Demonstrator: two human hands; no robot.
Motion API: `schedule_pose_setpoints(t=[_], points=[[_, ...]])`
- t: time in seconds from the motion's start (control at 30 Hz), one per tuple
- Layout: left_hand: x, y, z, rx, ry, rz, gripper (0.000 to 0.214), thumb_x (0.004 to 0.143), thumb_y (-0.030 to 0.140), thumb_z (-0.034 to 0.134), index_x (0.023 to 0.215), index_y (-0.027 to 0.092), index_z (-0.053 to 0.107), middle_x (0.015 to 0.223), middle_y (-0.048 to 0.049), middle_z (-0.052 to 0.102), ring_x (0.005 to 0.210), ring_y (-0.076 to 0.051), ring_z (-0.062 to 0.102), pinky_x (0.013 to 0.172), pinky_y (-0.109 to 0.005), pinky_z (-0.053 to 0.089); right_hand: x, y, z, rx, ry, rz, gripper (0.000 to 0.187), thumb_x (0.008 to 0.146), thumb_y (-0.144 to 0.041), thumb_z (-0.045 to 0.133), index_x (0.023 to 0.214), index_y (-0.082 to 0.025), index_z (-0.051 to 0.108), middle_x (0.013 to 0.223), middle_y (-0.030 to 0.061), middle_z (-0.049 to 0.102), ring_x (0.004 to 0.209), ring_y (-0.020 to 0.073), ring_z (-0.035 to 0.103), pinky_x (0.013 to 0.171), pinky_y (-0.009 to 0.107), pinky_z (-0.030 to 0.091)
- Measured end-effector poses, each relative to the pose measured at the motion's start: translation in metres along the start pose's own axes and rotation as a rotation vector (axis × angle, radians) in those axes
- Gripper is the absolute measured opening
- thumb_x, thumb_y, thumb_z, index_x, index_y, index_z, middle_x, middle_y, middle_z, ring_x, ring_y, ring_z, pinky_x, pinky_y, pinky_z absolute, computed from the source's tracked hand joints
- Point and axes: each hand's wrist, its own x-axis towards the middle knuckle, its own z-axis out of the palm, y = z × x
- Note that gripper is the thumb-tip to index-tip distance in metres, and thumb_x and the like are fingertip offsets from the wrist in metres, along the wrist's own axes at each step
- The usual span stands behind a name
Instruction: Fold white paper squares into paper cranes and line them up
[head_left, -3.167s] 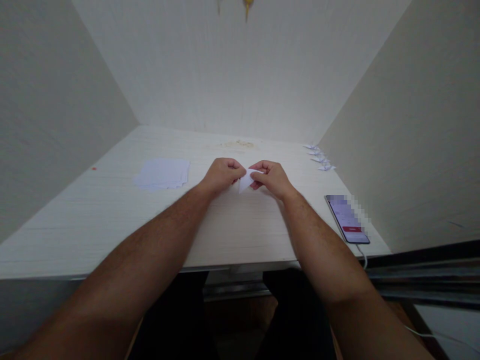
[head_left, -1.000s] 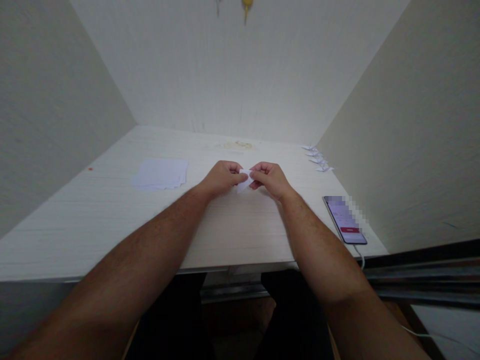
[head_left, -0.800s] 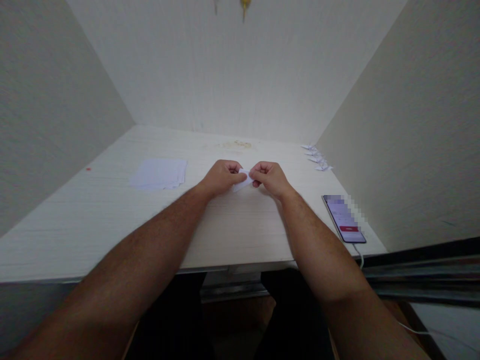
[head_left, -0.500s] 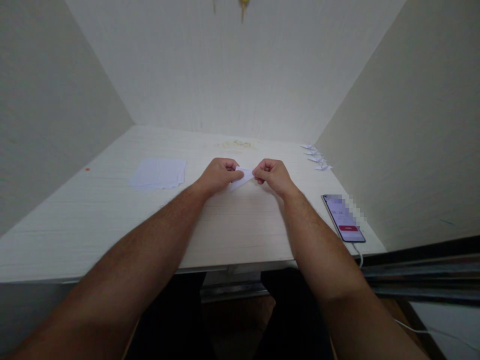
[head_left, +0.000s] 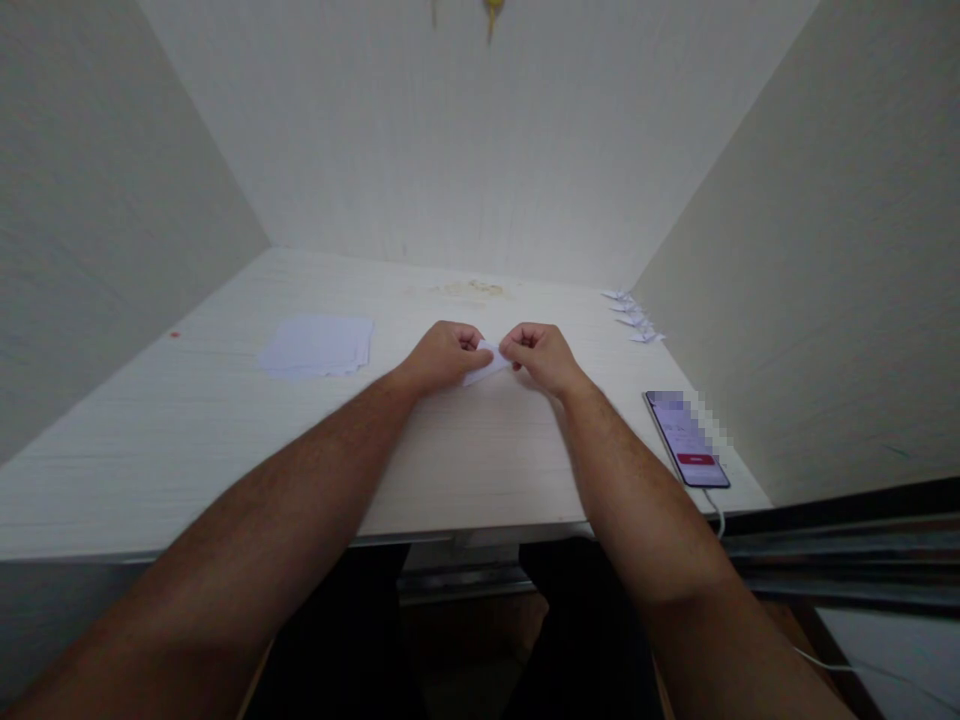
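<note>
the hands come closer together: half a second ago a longer strip of the folded paper (head_left: 495, 366) shows between the thumbs, and now only a short stretch of it is bare. the left hand (head_left: 448, 352) holds the paper's left part in a narrow pinch, thumb flat on top and fingers curled behind. the right hand (head_left: 544, 350) pinches the far right end between thumb and fingertips; whether it presses hard or only steadies the edge, i cannot tell. the paper is at the middle of the white table (head_left: 465, 460), with one corner pointing near and left, where about three seconds ago a point hangs more straight toward the near edge. i take this as the piece being turned and worked in small moves, with its shaping still going on; the creases are too small to read. the rest stays put: the stack of sheets (head_left: 319, 343) at left, the small folded papers (head_left: 636, 322) along the far right edge, the phone (head_left: 686, 440) near right.
</note>
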Motion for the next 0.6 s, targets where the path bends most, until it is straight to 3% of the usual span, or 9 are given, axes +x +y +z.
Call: schedule_pose_setpoints(t=[0.17,0.6], points=[[-0.001,0.002,0.006,-0.092,0.112,-0.064,0.02,0.068,0.032,0.069,0.063,0.017,0.057,0.055,0.0048,0.05,0.051,-0.008,0.038,0.05,-0.023,0.027,0.0,-0.002,0.004,-0.025,0.086,0.01,0.017,0.068,-0.034,0.067,0.068,-0.018,0.063,0.057,-0.0028,0.058,0.052,0.0096,0.049,0.051,0.023,0.038],[0.003,-0.001,0.004,-0.155,0.074,-0.008,0.018,0.064,0.03,0.072,0.063,0.015,0.063,0.057,0.0018,0.057,0.053,-0.009,0.046,0.05,-0.022,0.032,-0.001,0.004,0.011,-0.007,0.113,0.006,0.013,0.063,-0.029,0.068,0.065,-0.018,0.062,0.058,-0.0033,0.058,0.054,0.0093,0.047,0.055,0.025,0.037]])
